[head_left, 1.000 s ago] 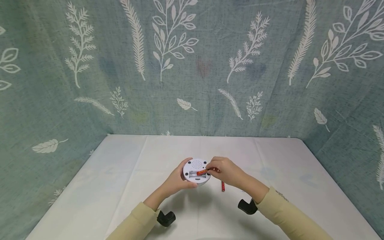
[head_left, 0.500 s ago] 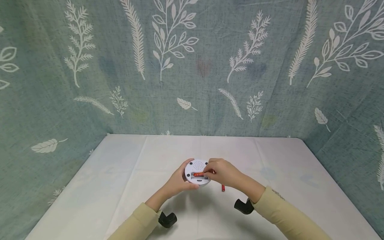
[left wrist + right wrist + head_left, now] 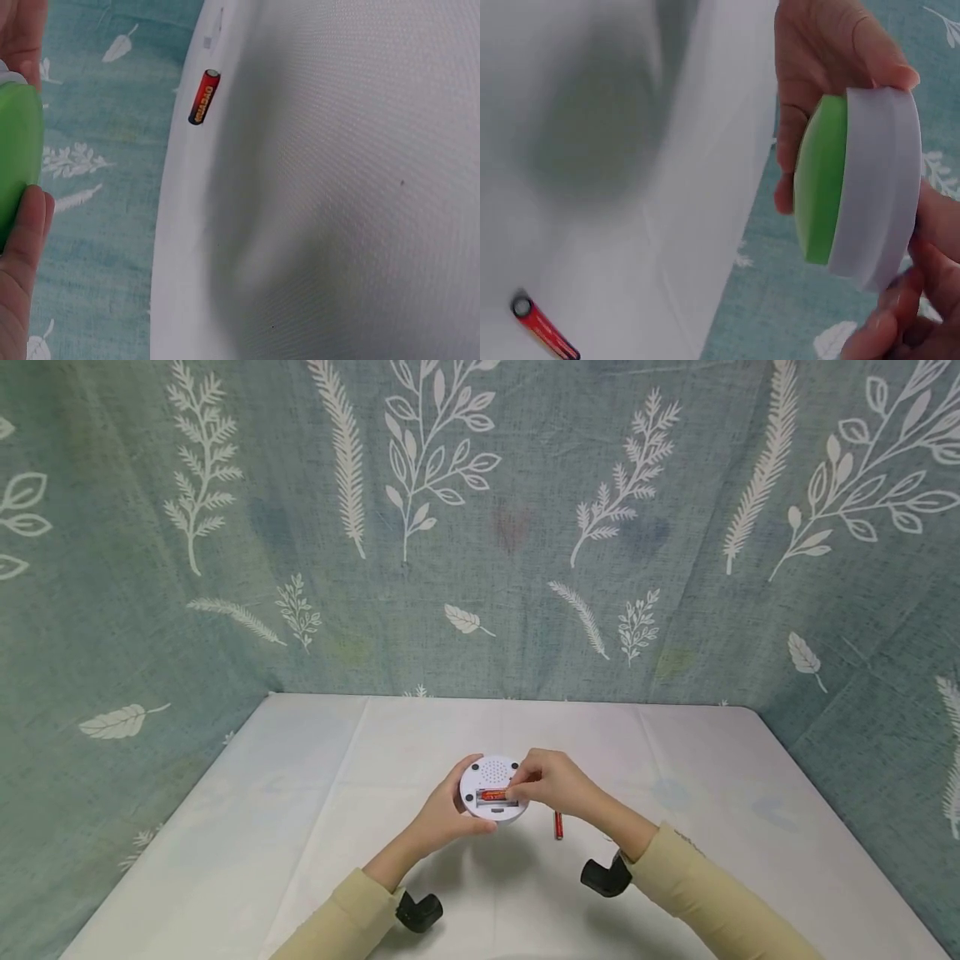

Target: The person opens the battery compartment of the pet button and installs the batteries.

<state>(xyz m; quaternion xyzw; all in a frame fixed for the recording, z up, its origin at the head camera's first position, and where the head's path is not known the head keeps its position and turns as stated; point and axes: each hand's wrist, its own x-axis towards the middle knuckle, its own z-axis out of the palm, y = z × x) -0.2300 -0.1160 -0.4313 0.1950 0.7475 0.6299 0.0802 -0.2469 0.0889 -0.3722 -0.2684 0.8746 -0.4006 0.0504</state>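
My left hand grips the rim of a round device, held above the table. Its white underside, with speaker holes and dark feet, faces up; the right wrist view shows its green side. A red-and-orange battery lies along the device's battery compartment. My right hand pinches that battery's right end, which the fingers hide. Below the right hand, a second red battery lies on the table, also seen as a loose battery in the left wrist view.
A white cloth covers the table. Green leaf-patterned fabric hangs behind it and at both sides. Black wrist mounts sit at both sleeve cuffs. A small pale item lies beyond the loose battery.
The battery in my right hand has gone from slanting over the compartment to lying along it. The right hand has shifted slightly left. The left hand still holds the device.
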